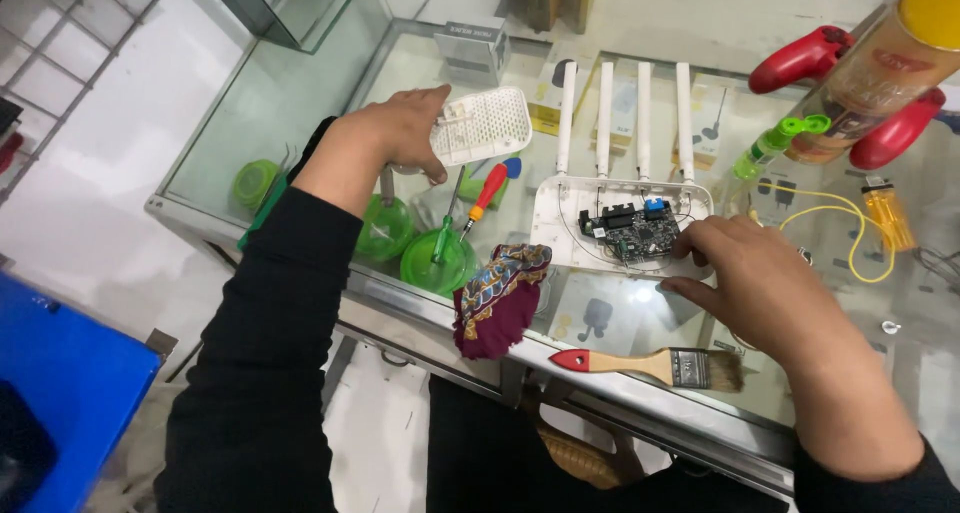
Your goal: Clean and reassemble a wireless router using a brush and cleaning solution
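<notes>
Boxes and a label on the glass counter

A small grey box (472,45) stands at the back; white-and-yellow packages (548,98), perhaps boxed accessories, lie under the glass; a red label (898,61) marks the spray can.

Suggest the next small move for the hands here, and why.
Probably set the perforated white cover down to the left: the left hand holds it lifted off, while the right hand already rests on the opened router base by its exposed circuit board.
</notes>
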